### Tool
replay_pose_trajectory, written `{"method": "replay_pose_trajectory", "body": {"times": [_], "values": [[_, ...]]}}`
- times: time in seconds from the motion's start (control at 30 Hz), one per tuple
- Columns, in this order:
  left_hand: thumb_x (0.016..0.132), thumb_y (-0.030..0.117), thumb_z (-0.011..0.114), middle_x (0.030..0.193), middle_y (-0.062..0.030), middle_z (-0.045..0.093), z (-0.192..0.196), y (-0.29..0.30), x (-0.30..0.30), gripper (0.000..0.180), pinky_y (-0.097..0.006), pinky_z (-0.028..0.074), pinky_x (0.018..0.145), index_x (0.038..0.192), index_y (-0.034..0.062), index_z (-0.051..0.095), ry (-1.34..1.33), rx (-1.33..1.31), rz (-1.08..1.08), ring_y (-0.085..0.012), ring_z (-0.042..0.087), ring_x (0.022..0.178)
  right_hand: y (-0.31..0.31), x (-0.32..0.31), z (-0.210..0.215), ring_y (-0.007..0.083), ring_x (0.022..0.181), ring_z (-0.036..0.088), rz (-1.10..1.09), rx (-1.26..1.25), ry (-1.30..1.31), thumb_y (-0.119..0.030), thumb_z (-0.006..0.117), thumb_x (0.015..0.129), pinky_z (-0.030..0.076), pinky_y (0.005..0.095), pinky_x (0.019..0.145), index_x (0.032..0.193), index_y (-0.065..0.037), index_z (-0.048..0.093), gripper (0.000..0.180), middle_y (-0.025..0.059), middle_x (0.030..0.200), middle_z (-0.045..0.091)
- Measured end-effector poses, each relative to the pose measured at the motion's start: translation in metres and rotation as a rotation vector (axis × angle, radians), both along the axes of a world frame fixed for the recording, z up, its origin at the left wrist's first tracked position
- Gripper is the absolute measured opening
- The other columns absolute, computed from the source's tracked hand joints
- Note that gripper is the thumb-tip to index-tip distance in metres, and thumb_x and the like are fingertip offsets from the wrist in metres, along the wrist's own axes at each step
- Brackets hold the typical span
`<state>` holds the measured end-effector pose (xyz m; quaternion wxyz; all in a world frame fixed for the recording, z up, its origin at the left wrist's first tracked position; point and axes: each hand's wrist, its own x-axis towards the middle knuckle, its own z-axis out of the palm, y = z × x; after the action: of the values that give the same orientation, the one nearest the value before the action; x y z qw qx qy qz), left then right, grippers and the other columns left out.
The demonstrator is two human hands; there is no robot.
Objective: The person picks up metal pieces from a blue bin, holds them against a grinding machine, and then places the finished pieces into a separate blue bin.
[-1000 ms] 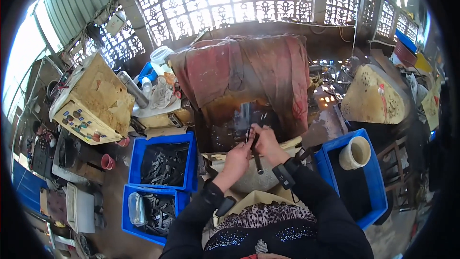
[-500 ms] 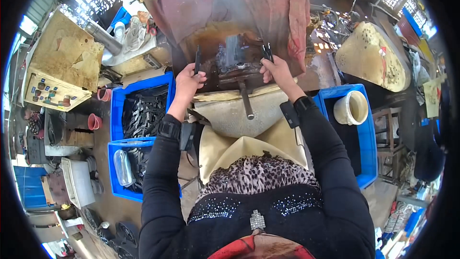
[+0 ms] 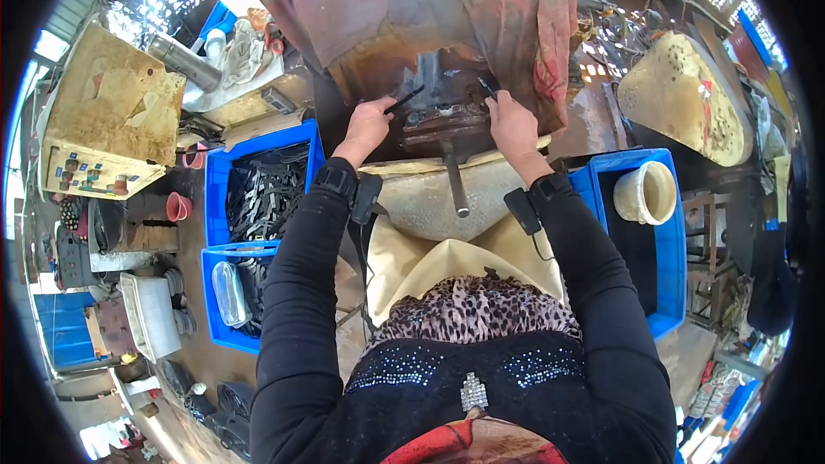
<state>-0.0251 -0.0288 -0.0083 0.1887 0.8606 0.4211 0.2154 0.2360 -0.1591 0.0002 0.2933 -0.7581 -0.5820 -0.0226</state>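
Note:
My left hand (image 3: pixel 368 127) is closed on a thin dark strip (image 3: pixel 405 100) that slants up to the right, toward the grey, blurred middle (image 3: pixel 426 77) of a machine hooded with cloth. Another narrow dark piece (image 3: pixel 486 86) points away from me out of the closed fingers of my right hand (image 3: pixel 515 126), just right of that grey part. Between the hands, a dark metal ledge (image 3: pixel 443 120) crosses the machine. From it a round metal bar (image 3: pixel 455 179) sticks out toward me. Whether either piece touches the machine, I cannot tell.
Reddish-brown cloth (image 3: pixel 400 0) drapes over the machine. Left of me, a blue bin (image 3: pixel 209 210) holds many dark strips; a second blue bin (image 3: pixel 225 342) adjoins it. A blue bin (image 3: pixel 675 271) at right holds a whitish bucket (image 3: pixel 632 196). A cream sheet (image 3: pixel 412 279) spans my lap.
My left hand has moved right and farther from me, and its strip has swung from upright to slanting rightward. My right hand has shifted slightly forward. The whole view has shifted a little.

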Motion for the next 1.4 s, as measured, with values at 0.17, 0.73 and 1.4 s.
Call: {"method": "replay_pose_trajectory", "body": {"times": [0.17, 0.73, 1.4], "values": [[0.080, -0.001, 0.056, 0.103, -0.0196, 0.066, -0.005, 0.006, 0.016, 0.034, -0.045, 0.049, 0.084, 0.110, 0.0117, 0.067, 0.129, -0.054, -0.109, -0.0390, 0.061, 0.098, 0.000, 0.000, 0.001, 0.0390, 0.072, 0.063, -0.016, -0.026, -0.014, -0.028, 0.052, 0.095, 0.050, 0.0501, 0.062, 0.088, -0.006, 0.050, 0.024, 0.0180, 0.077, 0.065], [0.073, -0.004, 0.053, 0.110, -0.0159, 0.065, -0.010, 0.020, 0.030, 0.046, -0.043, 0.048, 0.089, 0.114, 0.0123, 0.066, 0.320, 0.003, -0.405, -0.0364, 0.060, 0.103, -0.001, 0.000, 0.003, 0.0412, 0.072, 0.063, -0.041, -0.117, -0.001, -0.028, 0.050, 0.096, 0.049, 0.0521, 0.064, 0.090, -0.006, 0.050, 0.023, 0.0189, 0.076, 0.064], [0.086, 0.015, 0.059, 0.094, -0.0174, 0.068, 0.026, -0.036, -0.285, 0.019, -0.042, 0.052, 0.075, 0.101, 0.0103, 0.070, 0.101, 0.031, 0.600, -0.0346, 0.066, 0.090, 0.005, -0.005, -0.006, 0.0458, 0.073, 0.061, -0.035, -0.189, -0.167, -0.034, 0.047, 0.098, 0.045, 0.0566, 0.063, 0.092, -0.004, 0.054, 0.031, 0.0257, 0.078, 0.063]]}}
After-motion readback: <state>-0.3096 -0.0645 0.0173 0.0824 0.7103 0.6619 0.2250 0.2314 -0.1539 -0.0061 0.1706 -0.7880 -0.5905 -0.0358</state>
